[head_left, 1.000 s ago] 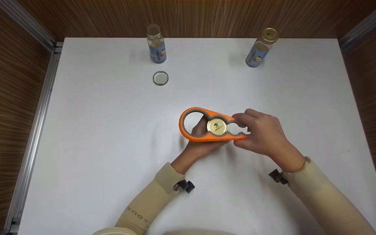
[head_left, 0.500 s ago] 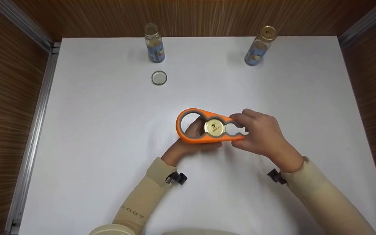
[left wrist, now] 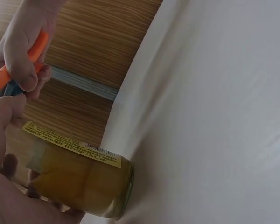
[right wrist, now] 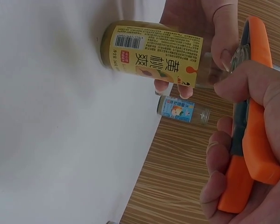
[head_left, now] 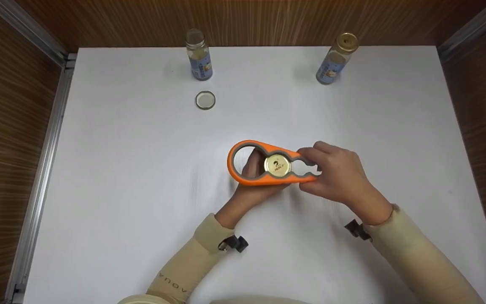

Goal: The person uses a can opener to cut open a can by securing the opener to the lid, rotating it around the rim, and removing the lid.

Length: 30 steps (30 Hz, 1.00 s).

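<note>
My left hand (head_left: 260, 192) holds a glass jar from below, its lower part hidden in the head view. In the left wrist view the jar (left wrist: 79, 182) has amber contents, and thumb and fingers curl round it near the lid end. A yellow label (right wrist: 151, 53) shows in the right wrist view. The jar's gold lid (head_left: 277, 165) sits in the middle notch of an orange and grey jar opener (head_left: 260, 181). With its fingers curled round both handles, my right hand (head_left: 338, 173) grips the opener on the right.
On the white table (head_left: 120, 147), an uncapped glass bottle (head_left: 201, 63) with a blue label stands at the back left. Its neighbour in front is a loose lid (head_left: 205, 100), inside up. A gold-capped bottle (head_left: 333, 63) stands at the back right. Wood-grain walls (head_left: 260, 21) border the table.
My left hand shifted left with its fingers loosened half a second ago, then came back round the jar. The opener and my right hand have hardly moved.
</note>
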### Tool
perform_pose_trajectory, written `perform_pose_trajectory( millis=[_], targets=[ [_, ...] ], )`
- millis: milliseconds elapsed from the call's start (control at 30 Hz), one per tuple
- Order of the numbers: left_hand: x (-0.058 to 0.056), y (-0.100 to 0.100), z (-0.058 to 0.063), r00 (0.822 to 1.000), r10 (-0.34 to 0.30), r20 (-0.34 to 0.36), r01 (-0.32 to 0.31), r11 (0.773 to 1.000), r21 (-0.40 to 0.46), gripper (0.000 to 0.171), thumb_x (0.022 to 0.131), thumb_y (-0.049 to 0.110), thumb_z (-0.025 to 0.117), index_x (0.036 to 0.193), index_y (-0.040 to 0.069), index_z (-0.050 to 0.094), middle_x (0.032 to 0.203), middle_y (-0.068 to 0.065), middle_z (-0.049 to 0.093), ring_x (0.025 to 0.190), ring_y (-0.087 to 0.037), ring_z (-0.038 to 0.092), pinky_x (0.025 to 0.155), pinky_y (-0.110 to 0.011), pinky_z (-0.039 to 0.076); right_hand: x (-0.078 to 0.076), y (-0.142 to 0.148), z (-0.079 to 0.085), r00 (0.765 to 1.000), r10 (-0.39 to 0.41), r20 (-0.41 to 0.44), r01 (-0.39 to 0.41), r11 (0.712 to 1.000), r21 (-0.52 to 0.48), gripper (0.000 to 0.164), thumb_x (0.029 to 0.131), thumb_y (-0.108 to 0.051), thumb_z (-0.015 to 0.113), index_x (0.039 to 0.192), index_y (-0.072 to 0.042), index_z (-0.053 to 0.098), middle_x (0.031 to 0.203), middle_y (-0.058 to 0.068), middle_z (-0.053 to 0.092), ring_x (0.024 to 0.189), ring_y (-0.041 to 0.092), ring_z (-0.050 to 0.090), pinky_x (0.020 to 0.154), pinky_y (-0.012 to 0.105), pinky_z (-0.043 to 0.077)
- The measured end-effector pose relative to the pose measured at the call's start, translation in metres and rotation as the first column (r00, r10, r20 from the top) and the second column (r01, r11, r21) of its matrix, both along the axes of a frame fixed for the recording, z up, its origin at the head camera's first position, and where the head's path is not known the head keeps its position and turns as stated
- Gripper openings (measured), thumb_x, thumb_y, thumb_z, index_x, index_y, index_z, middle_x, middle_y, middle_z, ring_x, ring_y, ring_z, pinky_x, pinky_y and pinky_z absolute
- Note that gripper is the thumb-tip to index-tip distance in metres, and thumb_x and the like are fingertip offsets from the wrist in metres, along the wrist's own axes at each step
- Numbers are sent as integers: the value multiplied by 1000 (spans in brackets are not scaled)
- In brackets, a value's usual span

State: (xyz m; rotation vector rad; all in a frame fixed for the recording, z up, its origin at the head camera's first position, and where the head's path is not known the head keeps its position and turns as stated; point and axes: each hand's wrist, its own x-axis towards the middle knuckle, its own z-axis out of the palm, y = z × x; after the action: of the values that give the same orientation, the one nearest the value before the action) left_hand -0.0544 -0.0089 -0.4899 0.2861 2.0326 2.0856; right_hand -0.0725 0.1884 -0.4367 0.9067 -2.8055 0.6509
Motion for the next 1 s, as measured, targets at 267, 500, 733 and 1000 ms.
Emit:
perform_pose_trajectory(
  millis=[267,500,733,1000],
  targets=[
    [4,-10,11,999,-2,-55,-2,997,-79,50,79,18,79,122,17,53,110,12,61,102,-3,56,91,-24,46,1,1,1,1000,-4,7,4,1000,-12,42,57,-18,68,99,-21,69,72,-7,52,54,8,39,45,28,30],
    [6,-17,8,996,-27,-83,20,996,-82,50,78,10,78,123,15,55,115,10,61,106,-7,55,93,-27,45,1,3,5,1000,-7,3,7,1000,-27,42,58,-17,69,100,-21,69,73,-11,49,55,8,39,45,28,31],
    [14,-30,-32,993,-13,-117,-1,993,-118,67,76,6,80,134,11,47,128,-2,53,116,-16,49,101,-37,39,1,12,12,999,-40,-18,39,998,-44,42,58,-16,71,99,-19,70,72,-10,49,57,7,41,47,28,33],
    [15,-36,-55,989,13,-147,-44,976,-212,63,79,18,79,133,20,47,130,4,50,120,-11,48,103,-35,39,6,27,16,998,-67,-17,65,996,-65,44,57,-14,73,102,-17,72,73,-8,52,58,7,48,47,29,37]
  ],
)
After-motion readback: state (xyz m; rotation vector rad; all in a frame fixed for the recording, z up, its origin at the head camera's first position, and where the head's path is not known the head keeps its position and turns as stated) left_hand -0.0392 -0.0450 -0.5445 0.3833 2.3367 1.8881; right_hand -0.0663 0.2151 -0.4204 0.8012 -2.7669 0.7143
